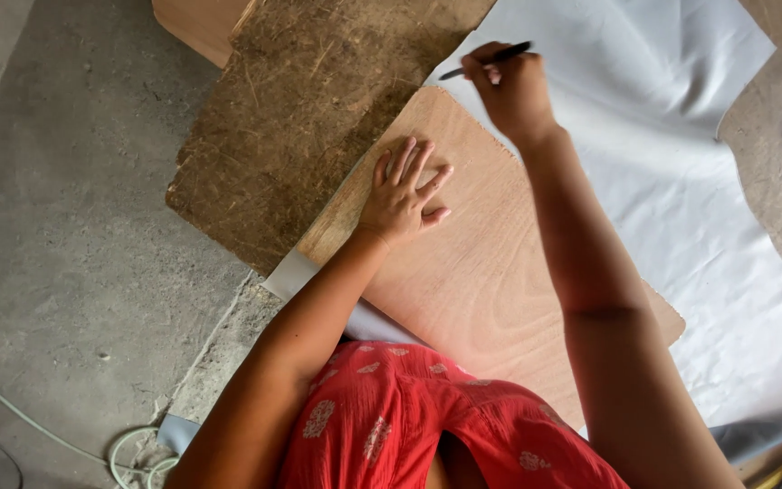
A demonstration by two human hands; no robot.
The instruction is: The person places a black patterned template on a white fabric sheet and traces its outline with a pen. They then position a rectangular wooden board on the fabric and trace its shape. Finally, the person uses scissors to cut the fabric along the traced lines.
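The bare grey concrete floor [74, 226] carries everything here. Directly on it lies a rough, dark brown fibrous board [300, 109] with ragged edges, and beside that a wide pale grey sheet of smooth material [681, 181]. A thin pale green cord [65, 444] runs across the floor at the lower left and ends in a loose coil.

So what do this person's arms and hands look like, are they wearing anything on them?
Both arms are bare from shoulder to fingertips: no gloves, and no watch or bracelet shows. The left hand and right hand show no rings that I can make out. A sleeveless red top with small pale flower prints covers the body.
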